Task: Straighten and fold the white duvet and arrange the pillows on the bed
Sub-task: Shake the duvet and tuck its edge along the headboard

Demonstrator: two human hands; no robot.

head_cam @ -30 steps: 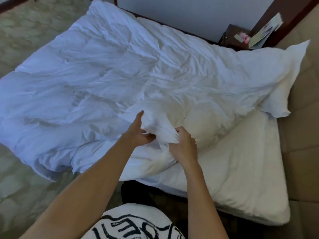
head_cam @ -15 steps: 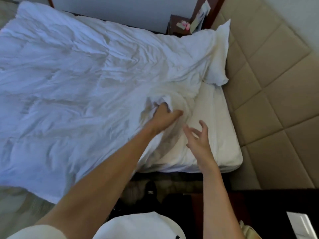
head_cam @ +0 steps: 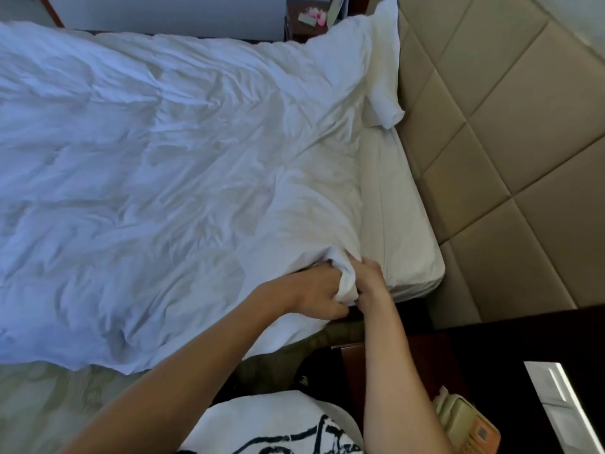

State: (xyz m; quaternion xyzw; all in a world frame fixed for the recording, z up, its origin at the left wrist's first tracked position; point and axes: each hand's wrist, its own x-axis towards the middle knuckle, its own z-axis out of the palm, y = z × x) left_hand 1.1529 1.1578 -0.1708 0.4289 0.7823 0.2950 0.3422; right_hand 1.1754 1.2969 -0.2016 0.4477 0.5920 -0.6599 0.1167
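A crumpled white fabric duvet [head_cam: 157,165] is lying spread over nearly the whole bed, its creased surface reaching from the far edge to the near edge, where a flap is hanging over the side toward the patterned greenish carpet [head_cam: 39,404]. At the near edge of the bed, close to the headboard end, both hands are meeting on one bunched corner of the duvet. The left hand [head_cam: 319,291] is gripping that bunch with its fingers curled round the cloth, knuckles facing up. The right hand [head_cam: 371,280] is pressing in from the other side, its fingers tucked into the same wad of fabric and pinching it, so the two hands are nearly touching with the white cloth between them.

Beyond the hands, a strip of the white fitted mattress [head_cam: 393,224] is showing uncovered along the headboard end of the bed. At the far corner of that end, a white pillow [head_cam: 381,70] is leaning against the beige padded headboard [head_cam: 491,142] with its square quilted panels, and the duvet's upper edge is lying against it.

Near the bed's near corner, a dark wooden nightstand [head_cam: 491,348] is standing, with a beige telephone [head_cam: 465,424] resting on it. A second dark bedside cabinet [head_cam: 301,14] is sitting past the far edge.
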